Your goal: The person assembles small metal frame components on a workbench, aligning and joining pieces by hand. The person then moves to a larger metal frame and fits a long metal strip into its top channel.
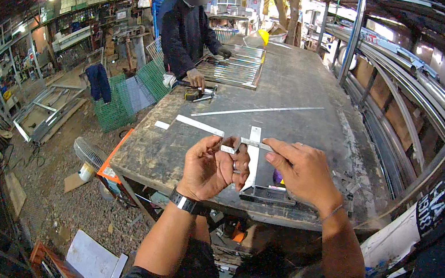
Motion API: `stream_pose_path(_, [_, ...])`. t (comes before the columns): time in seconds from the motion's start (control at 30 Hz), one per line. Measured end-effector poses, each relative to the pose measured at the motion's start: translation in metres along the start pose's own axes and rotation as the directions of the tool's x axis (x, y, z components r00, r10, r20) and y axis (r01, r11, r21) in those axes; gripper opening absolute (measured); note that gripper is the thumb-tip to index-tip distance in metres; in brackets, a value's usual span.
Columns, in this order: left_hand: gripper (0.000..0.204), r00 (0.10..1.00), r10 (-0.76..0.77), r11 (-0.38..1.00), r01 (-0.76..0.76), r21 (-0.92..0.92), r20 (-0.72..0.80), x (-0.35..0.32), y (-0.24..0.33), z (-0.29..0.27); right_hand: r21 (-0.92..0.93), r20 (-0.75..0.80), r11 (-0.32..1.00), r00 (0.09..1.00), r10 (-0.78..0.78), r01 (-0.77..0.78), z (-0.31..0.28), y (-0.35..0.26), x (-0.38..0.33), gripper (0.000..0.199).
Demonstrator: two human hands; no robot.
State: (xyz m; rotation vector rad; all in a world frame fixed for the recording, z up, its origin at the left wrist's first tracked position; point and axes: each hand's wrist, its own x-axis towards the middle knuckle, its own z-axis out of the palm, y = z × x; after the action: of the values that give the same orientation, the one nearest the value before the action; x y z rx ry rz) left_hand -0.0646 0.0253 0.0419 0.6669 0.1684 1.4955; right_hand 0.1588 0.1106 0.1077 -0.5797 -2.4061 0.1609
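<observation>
Above the bench's (299,93) near edge, both hands pinch a short metal strip (254,143) lying crosswise. The left hand (212,166) closes fingers on its left end, the right hand (301,172) on its right.

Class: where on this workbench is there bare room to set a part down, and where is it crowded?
Free: the far right of the workbench, beyond the long thin strip, and the left front corner below the flat bar. Crowded: around both hands, left hand and right hand, and by the co-worker's grille panel.
</observation>
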Motion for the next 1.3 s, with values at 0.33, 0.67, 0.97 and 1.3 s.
stream_pose_path(0.33, [0.054, 0.986, 0.166, 0.977, -0.167, -0.133, -0.021, 0.009, -0.023, 0.018, -0.002, -0.051, 1.000, 0.998, -0.026, 0.026, 0.014, 0.004, 0.012, 0.032])
stream_pose_path(0.67, [0.047, 0.970, 0.182, 0.943, -0.219, -0.253, -0.160, 0.008, -0.028, 0.022, -0.024, -0.074, 0.999, 0.996, -0.045, 0.043, 0.024, 0.003, 0.010, 0.027])
stream_pose_path(0.97, [0.048, 0.969, 0.170, 0.934, -0.216, -0.285, -0.178, 0.007, -0.027, 0.021, -0.024, -0.061, 0.998, 0.997, -0.055, 0.054, 0.023, -0.001, 0.011, 0.027])
stream_pose_path(1.3, [0.048, 0.957, 0.186, 0.953, -0.230, -0.195, -0.221, 0.009, -0.029, 0.022, -0.021, -0.043, 0.999, 0.998, -0.041, 0.040, 0.030, 0.008, 0.007, 0.032])
